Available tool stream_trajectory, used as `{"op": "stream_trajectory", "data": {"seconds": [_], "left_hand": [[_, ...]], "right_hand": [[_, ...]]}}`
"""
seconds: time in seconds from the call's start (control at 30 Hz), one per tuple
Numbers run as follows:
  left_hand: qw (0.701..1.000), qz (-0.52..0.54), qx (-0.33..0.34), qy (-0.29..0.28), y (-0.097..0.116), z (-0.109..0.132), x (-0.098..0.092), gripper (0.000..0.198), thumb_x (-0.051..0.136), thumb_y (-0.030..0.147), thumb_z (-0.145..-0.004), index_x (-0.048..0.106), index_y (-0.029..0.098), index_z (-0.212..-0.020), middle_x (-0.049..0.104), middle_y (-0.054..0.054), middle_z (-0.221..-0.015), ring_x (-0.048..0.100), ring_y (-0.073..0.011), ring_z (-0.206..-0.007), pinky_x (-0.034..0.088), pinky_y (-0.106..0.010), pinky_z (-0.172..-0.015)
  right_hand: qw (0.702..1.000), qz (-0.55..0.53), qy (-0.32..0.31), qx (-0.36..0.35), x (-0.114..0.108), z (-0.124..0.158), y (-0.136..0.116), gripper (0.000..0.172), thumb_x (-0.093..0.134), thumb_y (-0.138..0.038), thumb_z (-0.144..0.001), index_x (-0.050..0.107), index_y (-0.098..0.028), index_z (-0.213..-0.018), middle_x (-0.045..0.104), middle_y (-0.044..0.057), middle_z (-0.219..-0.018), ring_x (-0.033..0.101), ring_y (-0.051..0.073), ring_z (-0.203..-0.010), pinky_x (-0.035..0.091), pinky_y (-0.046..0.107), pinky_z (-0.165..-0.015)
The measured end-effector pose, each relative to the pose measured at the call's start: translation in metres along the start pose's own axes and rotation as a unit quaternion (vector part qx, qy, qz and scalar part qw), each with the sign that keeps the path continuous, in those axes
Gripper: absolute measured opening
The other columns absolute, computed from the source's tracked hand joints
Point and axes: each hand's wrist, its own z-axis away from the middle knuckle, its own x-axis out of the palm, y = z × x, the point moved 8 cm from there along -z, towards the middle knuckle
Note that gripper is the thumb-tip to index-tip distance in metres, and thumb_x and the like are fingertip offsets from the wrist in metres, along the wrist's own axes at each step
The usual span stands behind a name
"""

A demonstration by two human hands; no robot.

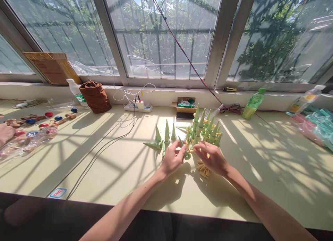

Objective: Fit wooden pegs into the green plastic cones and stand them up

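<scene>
My left hand (173, 157) is closed round a green cone-shaped piece (186, 155) with a pointed tip and a wider base. Just right of it, my right hand (211, 156) pinches a small yellow piece (191, 151) against the cone's side; whether it is inserted I cannot tell. Behind the hands stands a cluster of green cones (201, 124), several with yellow bits on them. More green cones (167, 133) stand to the left, and one lies on its side (152, 144). Below my right hand is a small pile of yellow pieces (204, 169).
At the far left, another person's hand (5, 134) is by wooden toys with red and blue balls (30, 121). A brown bag (95, 97), power strip (137, 107), small open box (186, 107) and green bottle (253, 104) line the window side. Cables (104, 140) cross the table.
</scene>
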Motion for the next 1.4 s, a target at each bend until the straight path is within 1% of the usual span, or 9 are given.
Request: {"op": "stream_trajectory", "data": {"seconds": [0.27, 0.43, 0.67, 0.87, 1.0, 1.27, 1.4], "left_hand": [[1.0, 0.006, 0.006, 0.001, 0.002, 0.0006, 0.0014, 0.032, 0.052, 0.047, -0.095, 0.057, 0.016, -0.098, 0.058, -0.001, -0.08, 0.051, -0.007, -0.047, 0.04, -0.019, -0.038], [1.0, 0.001, 0.01, -0.005, 0.0011, 0.0006, 0.0023, 0.031, 0.052, 0.045, -0.095, 0.058, 0.015, -0.097, 0.058, -0.001, -0.077, 0.051, -0.0072, -0.047, 0.04, -0.019, -0.038], [1.0, -0.009, 0.013, -0.008, 0.0028, 0.0002, 0.0026, 0.029, 0.052, 0.044, -0.095, 0.058, 0.016, -0.099, 0.06, -0.003, -0.084, 0.051, -0.0073, -0.049, 0.042, -0.019, -0.039], [0.999, -0.03, 0.018, 0.006, 0.0043, 0.0002, 0.0001, 0.028, 0.051, 0.044, -0.096, 0.057, 0.016, -0.092, 0.058, -0.001, -0.081, 0.051, -0.007, -0.051, 0.042, -0.019, -0.044], [0.999, -0.037, 0.012, 0.01, 0.0024, 0.0002, -0.001, 0.03, 0.052, 0.044, -0.095, 0.054, 0.016, -0.084, 0.058, 0.0, -0.078, 0.052, -0.0077, -0.052, 0.042, -0.02, -0.046], [0.999, -0.037, 0.014, 0.001, 0.0013, 0.0002, 0.0002, 0.028, 0.051, 0.042, -0.096, 0.053, 0.016, -0.085, 0.056, 0.001, -0.073, 0.05, -0.0079, -0.052, 0.041, -0.02, -0.046], [0.999, -0.029, 0.017, 0.003, 0.0023, 0.0001, 0.0001, 0.028, 0.052, 0.042, -0.096, 0.053, 0.016, -0.086, 0.057, 0.0, -0.075, 0.051, -0.0086, -0.056, 0.042, -0.02, -0.048]], "right_hand": [[1.0, 0.008, -0.013, -0.004, 0.0019, 0.0001, -0.0021, 0.016, 0.048, -0.025, -0.098, 0.063, -0.021, -0.095, 0.062, 0.002, -0.075, 0.052, 0.012, -0.055, 0.044, 0.026, -0.057], [1.0, 0.014, -0.019, -0.006, 0.0032, 0.0003, -0.0028, 0.014, 0.05, -0.025, -0.097, 0.063, -0.021, -0.095, 0.062, 0.001, -0.073, 0.053, 0.012, -0.054, 0.045, 0.026, -0.057], [0.999, 0.007, -0.032, -0.002, 0.0053, 0.0001, -0.0028, 0.012, 0.052, -0.024, -0.097, 0.063, -0.02, -0.096, 0.062, 0.001, -0.074, 0.053, 0.012, -0.054, 0.047, 0.027, -0.058], [0.999, -0.012, -0.038, 0.009, 0.0064, 0.0006, -0.0015, 0.012, 0.053, -0.026, -0.097, 0.063, -0.021, -0.101, 0.063, 0.002, -0.08, 0.054, 0.012, -0.054, 0.047, 0.026, -0.055], [0.999, -0.009, -0.035, 0.001, 0.0062, 0.0006, -0.0017, 0.011, 0.055, -0.025, -0.096, 0.064, -0.02, -0.102, 0.064, 0.002, -0.078, 0.054, 0.012, -0.054, 0.047, 0.026, -0.056], [0.999, -0.015, -0.032, -0.024, 0.008, 0.0015, -0.0032, 0.013, 0.054, -0.027, -0.097, 0.063, -0.019, -0.101, 0.065, 0.003, -0.079, 0.055, 0.012, -0.056, 0.047, 0.025, -0.055], [0.999, -0.017, -0.025, -0.026, 0.006, 0.0003, -0.0059, 0.012, 0.054, -0.026, -0.098, 0.064, -0.019, -0.1, 0.064, 0.002, -0.076, 0.055, 0.012, -0.056, 0.048, 0.026, -0.056]]}}
